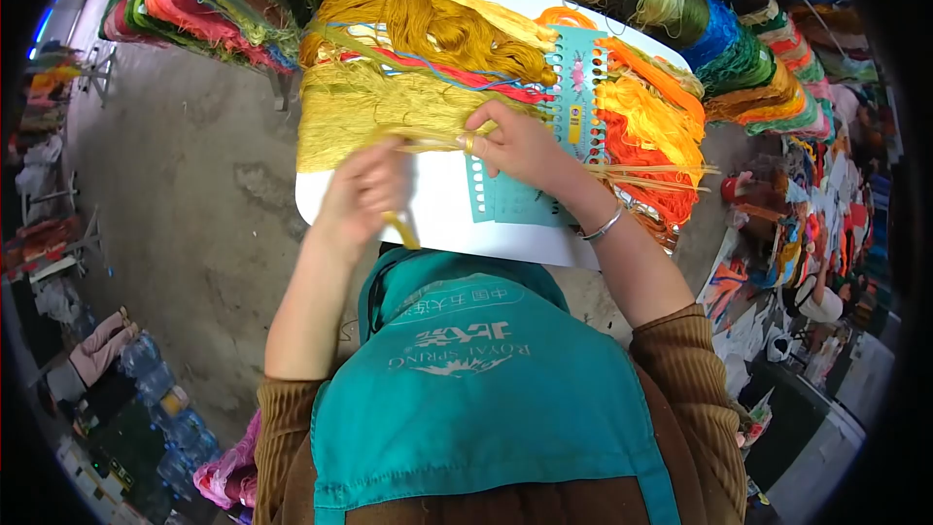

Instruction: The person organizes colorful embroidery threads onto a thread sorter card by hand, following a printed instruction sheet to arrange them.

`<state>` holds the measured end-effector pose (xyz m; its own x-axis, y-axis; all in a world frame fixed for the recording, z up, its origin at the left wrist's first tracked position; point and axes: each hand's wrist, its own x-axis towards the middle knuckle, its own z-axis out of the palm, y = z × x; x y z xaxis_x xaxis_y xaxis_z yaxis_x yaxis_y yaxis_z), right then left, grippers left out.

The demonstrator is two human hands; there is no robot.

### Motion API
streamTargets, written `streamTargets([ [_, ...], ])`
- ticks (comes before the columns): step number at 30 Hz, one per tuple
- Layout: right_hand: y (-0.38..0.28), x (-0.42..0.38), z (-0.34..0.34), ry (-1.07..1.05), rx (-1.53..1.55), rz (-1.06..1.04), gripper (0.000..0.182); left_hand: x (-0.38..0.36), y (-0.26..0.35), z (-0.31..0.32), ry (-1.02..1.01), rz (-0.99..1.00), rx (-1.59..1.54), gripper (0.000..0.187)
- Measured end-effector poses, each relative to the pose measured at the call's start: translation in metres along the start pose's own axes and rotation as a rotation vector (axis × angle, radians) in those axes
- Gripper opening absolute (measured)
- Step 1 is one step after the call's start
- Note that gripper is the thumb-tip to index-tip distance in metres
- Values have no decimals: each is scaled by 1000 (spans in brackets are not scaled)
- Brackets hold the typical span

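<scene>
While both hands hover over the near half of a white surface (437,209), a thin yellow strand (428,145) runs between them, just in front of a broad olive-gold skein (364,102) that spreads to the surface's left edge. The right hand (515,144) pinches the strand between thumb and forefinger, its other fingers loosely curled. The left hand (367,190), blurred near the front left corner, has its fingers closed on the strand, and a short tail hangs below it toward the near edge; exactly how the fingertips meet is too smeared to tell. The strand looks light, soft and limp, with a sheen that suggests it may slip, so a firm pinch close to each end should serve better than a loose grasp midway. Single threads could snag or fray, particularly against the punched holes of the teal card (578,87) right of centre or the second teal card (520,199) by the near edge. Orange and red threads (646,122) lie along the right edge, and a darker mustard skein (418,15) fills the far left corner.
</scene>
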<state>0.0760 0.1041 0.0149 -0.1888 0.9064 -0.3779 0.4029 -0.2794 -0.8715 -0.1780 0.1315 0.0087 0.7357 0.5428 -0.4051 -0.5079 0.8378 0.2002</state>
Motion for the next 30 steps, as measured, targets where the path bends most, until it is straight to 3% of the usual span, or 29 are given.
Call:
streamTargets([
  [1, -1, -1, 0, -3, -44, 2, 34, -17, 13, -17, -164, 57, -189, 9],
  [3, 1, -1, 1, 14, -47, -6, 35, -60, 40, 17, 595, 621, -101, 26],
  [4, 1, -1, 2, 31, -52, -18, 37, -88, 64, -26, 42, 637, -285, 22],
  [5, 1, -1, 4, 27, -51, -22, 37, -108, 79, -42, -89, 769, -258, 24],
  [6, 2, -2, 4, 52, -142, -39, 32, -120, 85, -44, -96, 788, -177, 25],
  [8, 3, -4, 6, 69, -236, -66, 28, -126, 76, -40, 141, 782, 4, 23],
  [11, -2, -14, 8, 133, -210, -156, 16, -97, 32, -4, 652, 651, 682, 18],
  [12, -1, -13, 10, 128, -213, -156, 16, -86, 19, 2, 668, 613, 916, 15],
  [13, 3, -12, 14, 212, -346, -330, 14, -70, 8, 9, 648, 592, 1112, 14],
  [14, 6, -11, 16, 296, -479, -506, 12, -53, 0, 6, 476, 674, 1270, 16],
  [15, 8, -10, 19, 295, -484, -508, 12, -39, -7, 6, 350, 750, 1425, 19],
  [18, 12, -6, 26, 342, -708, -524, 9, -17, -20, -1, 548, 683, 1909, 20],
  [21, 15, -4, 29, 385, -793, -520, 9, -11, -23, 5, 540, 570, 2120, 14],
  [24, 17, -4, 26, 417, -695, -580, 8, -6, -26, -5, 506, 653, 2158, 13],
  [26, 15, -8, 21, 337, -268, -448, 7, -4, -25, -2, 492, 707, 2174, 13],
  [30, 19, -10, 17, 283, 28, -206, 10, 7, -19, 7, 382, 652, 2128, 13],
])
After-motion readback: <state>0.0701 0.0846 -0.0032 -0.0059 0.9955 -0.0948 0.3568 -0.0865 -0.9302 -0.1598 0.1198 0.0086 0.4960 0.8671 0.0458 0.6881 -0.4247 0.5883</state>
